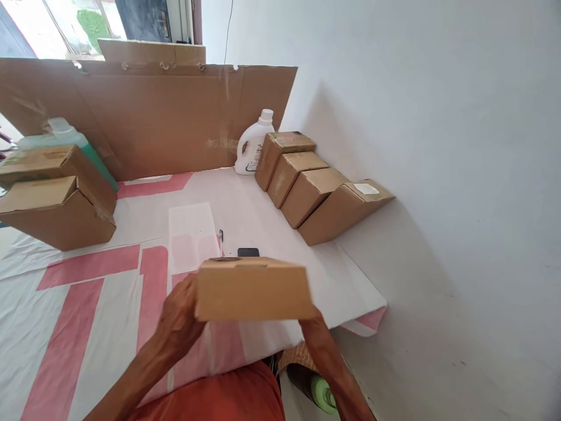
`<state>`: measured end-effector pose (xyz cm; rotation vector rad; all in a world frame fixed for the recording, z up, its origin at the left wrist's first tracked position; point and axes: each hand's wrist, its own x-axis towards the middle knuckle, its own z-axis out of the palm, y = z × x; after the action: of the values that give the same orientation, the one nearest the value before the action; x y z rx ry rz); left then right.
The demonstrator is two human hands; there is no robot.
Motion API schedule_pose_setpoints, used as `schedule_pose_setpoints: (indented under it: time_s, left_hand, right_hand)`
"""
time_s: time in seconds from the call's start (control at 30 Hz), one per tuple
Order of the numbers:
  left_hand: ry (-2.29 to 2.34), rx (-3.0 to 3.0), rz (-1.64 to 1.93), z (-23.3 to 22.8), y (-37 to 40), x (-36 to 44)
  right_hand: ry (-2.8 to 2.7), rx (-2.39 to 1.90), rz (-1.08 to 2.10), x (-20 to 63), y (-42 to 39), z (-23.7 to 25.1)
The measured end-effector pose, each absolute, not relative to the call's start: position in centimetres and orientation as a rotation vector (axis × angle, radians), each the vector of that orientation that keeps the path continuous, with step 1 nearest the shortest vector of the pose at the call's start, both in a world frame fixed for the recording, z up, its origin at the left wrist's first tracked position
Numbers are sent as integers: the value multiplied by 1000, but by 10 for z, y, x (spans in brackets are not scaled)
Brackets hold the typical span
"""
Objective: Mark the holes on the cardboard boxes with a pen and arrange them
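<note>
Both hands grip a closed cardboard box (253, 290) by its ends above the near edge of the table (87, 327): the left hand (179, 318) clasps the left end, while the right hand (312, 320) is mostly hidden beneath the right end. From the head view, the box looks blurred, so the hold may be loose; a slip could drop it onto the phone (248, 252) and pen (221, 235) just behind, or off the edge.

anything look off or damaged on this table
Nothing is spilled or broken. The tall cardboard sheet at the back has a torn, ragged top edge, and the table cover hangs crumpled over the near right corner.
</note>
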<state>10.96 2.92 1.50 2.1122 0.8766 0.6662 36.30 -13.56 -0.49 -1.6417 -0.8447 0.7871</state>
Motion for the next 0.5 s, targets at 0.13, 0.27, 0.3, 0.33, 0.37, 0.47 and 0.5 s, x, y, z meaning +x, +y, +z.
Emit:
schedule_pose_setpoints:
  time_s: [0.13, 0.27, 0.3, 0.33, 0.37, 0.47, 0.5]
  left_hand:
    - [567, 2147, 586, 5, 16, 224]
    - [369, 2130, 399, -22, -3, 320]
    - [343, 2128, 371, -28, -6, 339]
    - [323, 2124, 351, -33, -8, 355]
    - [312, 2117, 337, -37, -9, 368]
    - [319, 2092, 298, -45, -5, 398]
    - [329, 2084, 286, -45, -3, 405]
  right_hand:
    - [-496, -1598, 432, 423, -149, -27]
    - [-271, -1593, 203, 498, -153, -35]
    - [-244, -1621, 179, 515, -152, -36]
    - [-229, -1648, 168, 532, -150, -37]
    - [-221, -1672, 163, 547, -147, -39]
    - [-216, -1721, 159, 579, -133, -45]
    - [-210, -1734, 156, 586, -128, -47]
